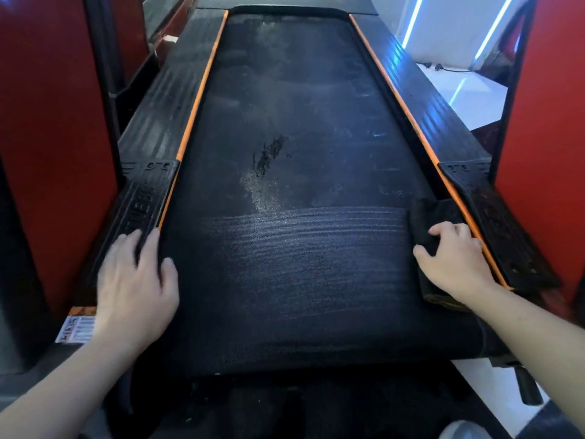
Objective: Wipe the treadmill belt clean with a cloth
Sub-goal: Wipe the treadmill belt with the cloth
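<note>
The black treadmill belt (294,153) runs away from me between orange-edged side rails. Its near part shows fine wet wipe streaks (304,248); farther up lies a dull dusty area with a dark smear (267,156) and a pale wet patch. My right hand (452,261) presses a folded black cloth (433,213) flat on the belt at its right edge. My left hand (136,280) rests with fingers spread on the left side rail (139,201) and the belt's left edge, holding nothing.
Red upright panels (53,137) stand close on both sides of the treadmill. The right side rail (503,223) borders the cloth. A white floor (468,90) with blue light strips lies at the far right. A small label (76,329) sits by the left rear corner.
</note>
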Action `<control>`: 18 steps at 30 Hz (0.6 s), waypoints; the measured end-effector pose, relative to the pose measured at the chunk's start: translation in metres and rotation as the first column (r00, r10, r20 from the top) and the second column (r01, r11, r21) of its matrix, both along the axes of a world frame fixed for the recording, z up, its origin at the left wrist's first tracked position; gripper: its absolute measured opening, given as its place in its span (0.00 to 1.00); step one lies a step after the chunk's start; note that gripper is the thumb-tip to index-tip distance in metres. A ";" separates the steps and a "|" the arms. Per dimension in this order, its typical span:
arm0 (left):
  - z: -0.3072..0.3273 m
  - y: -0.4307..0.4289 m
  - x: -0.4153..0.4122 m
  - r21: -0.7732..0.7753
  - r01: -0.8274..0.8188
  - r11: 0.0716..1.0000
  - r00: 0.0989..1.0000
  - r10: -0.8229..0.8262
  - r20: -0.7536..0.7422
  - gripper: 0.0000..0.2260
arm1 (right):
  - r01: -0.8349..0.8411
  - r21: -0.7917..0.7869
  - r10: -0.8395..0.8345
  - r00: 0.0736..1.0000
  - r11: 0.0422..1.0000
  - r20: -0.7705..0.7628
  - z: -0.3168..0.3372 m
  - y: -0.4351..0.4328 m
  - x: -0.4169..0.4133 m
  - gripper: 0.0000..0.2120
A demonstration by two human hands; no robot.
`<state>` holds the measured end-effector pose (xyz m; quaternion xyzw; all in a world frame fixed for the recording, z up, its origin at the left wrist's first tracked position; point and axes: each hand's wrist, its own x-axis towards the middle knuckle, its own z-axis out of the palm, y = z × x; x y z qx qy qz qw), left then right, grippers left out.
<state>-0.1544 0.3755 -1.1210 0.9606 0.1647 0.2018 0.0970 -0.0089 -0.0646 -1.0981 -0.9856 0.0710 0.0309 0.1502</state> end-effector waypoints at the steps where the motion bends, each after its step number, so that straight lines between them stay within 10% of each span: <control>1: 0.001 -0.009 0.012 0.035 0.035 0.999 0.999 -0.035 0.008 0.25 | 0.010 0.037 -0.011 0.999 0.999 0.035 0.000 0.001 0.003 0.21; 6: 0.000 -0.035 0.068 -0.104 0.102 0.989 0.986 -0.114 -0.121 0.25 | 0.021 0.198 -0.053 0.986 0.980 0.158 -0.001 0.017 0.019 0.16; 18: -0.041 -0.042 0.042 -0.055 0.082 0.995 0.936 -0.095 -0.339 0.31 | -0.069 -0.047 0.074 0.991 0.997 0.112 -0.026 0.019 0.008 0.27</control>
